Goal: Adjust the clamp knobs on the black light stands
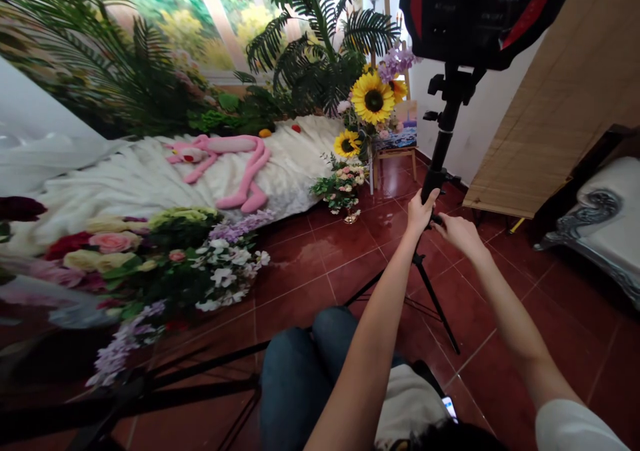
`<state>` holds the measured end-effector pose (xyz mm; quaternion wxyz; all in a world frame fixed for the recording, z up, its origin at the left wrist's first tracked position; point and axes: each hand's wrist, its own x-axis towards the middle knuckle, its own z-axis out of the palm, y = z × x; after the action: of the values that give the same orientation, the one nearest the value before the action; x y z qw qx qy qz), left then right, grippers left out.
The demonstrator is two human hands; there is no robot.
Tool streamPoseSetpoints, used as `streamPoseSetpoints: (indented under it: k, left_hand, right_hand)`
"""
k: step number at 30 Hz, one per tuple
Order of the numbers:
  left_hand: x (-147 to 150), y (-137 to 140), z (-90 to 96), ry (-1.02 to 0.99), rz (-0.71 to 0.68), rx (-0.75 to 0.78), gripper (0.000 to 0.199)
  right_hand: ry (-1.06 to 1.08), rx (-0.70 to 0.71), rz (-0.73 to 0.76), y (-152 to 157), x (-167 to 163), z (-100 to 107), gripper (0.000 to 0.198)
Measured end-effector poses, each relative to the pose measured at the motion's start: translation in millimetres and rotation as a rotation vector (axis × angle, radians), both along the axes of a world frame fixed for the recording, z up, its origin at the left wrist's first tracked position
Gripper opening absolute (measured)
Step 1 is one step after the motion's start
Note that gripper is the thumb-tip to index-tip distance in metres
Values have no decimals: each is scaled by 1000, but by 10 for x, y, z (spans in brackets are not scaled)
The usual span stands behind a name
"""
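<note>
In front of me stands a black light stand (441, 146) with a large black and red lamp head (465, 21) on top. My left hand (421, 212) is closed round its upright pole, below the lamp. Just right of it and slightly lower, my right hand (461, 234) pinches a small dark knob (437, 220) on the side of the stand. The knob is partly hidden by my fingers. Below my hands the stand's thin legs (436, 298) spread over the red tiled floor (305, 271).
A pink plush toy (233, 146) lies on a white draped platform (295, 164) at left. Flowers (165, 251), sunflowers (374, 98) and palm leaves border it. Black tripod legs (200, 394) cross the lower left. A wooden panel (545, 104) and carved sofa (600, 211) stand right.
</note>
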<state>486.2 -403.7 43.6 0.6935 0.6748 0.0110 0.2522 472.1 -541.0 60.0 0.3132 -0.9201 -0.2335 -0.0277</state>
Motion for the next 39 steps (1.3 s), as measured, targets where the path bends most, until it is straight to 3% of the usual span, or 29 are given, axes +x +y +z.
streamPoseSetpoints:
  k: [3, 6, 10, 13, 16, 19, 22, 25, 30, 35, 39]
  left_hand:
    - [-30, -3, 12, 10, 4, 15, 57]
    - [-82, -10, 36, 4, 29, 43, 56]
    - [-125, -18, 57, -3, 64, 66, 52]
    - [-119, -16, 41, -34, 57, 60, 46]
    - [-104, -5, 9, -80, 40, 88, 36]
    - [-93, 7, -15, -70, 81, 121, 31]
    - [-76, 14, -37, -27, 118, 138, 28]
    - [-47, 15, -69, -20, 130, 128, 29]
    - [-15, 6, -101, 23, 166, 105, 36]
    - [-53, 13, -86, 15, 155, 121, 56]
    - [-87, 14, -87, -4, 142, 126, 59]
  right_hand:
    - [-89, 9, -99, -41, 1, 93, 6]
    - [-125, 250, -96, -95, 28, 179, 14]
    - [9, 568, 112, -113, 79, 296, 29]
    - [136, 696, 227, 4, 132, 321, 46]
    - [134, 737, 172, 236, 202, 235, 54]
    - [45, 787, 22, 478, 263, 84, 53]
    - [72, 745, -78, 613, 310, -7, 52]
    - [155, 665, 47, 629, 353, 16, 47]
    - [161, 691, 287, 608, 370, 169, 49]
    - [85, 746, 283, 687, 298, 287, 45]
    - [1, 811, 182, 782, 263, 269, 42]
